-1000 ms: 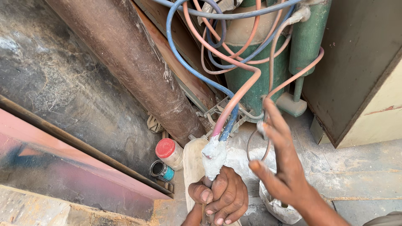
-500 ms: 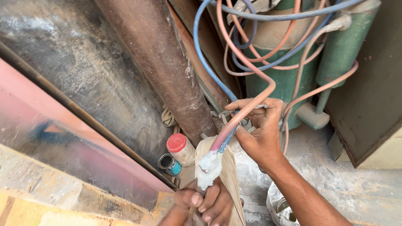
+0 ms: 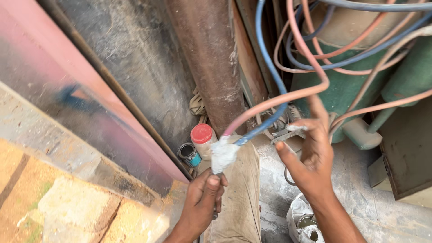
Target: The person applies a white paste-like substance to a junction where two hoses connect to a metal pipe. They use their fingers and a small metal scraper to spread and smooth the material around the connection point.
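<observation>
Left hand: the left hand (image 3: 201, 203) is clenched around the stem below the white-wrapped joint (image 3: 223, 153), fingers wrapped tight.
Right hand: the right hand (image 3: 310, 158) is spread, fingers apart, gripping nothing; its fingertips touch the hoses right of the joint.
Change: half a second ago the right hand was curled on the hoses above the joint; now it has opened and sits lower right.
Count: two hands; one pink hose (image 3: 274, 102) and one blue hose (image 3: 265, 123) enter the joint.
Joint: just above the left fist.
Nearby: a red-capped bottle (image 3: 202, 138) and small tin (image 3: 189, 154) left of the joint; a rusty pipe (image 3: 208, 58) above it; green cylinders (image 3: 346, 90) right.
</observation>
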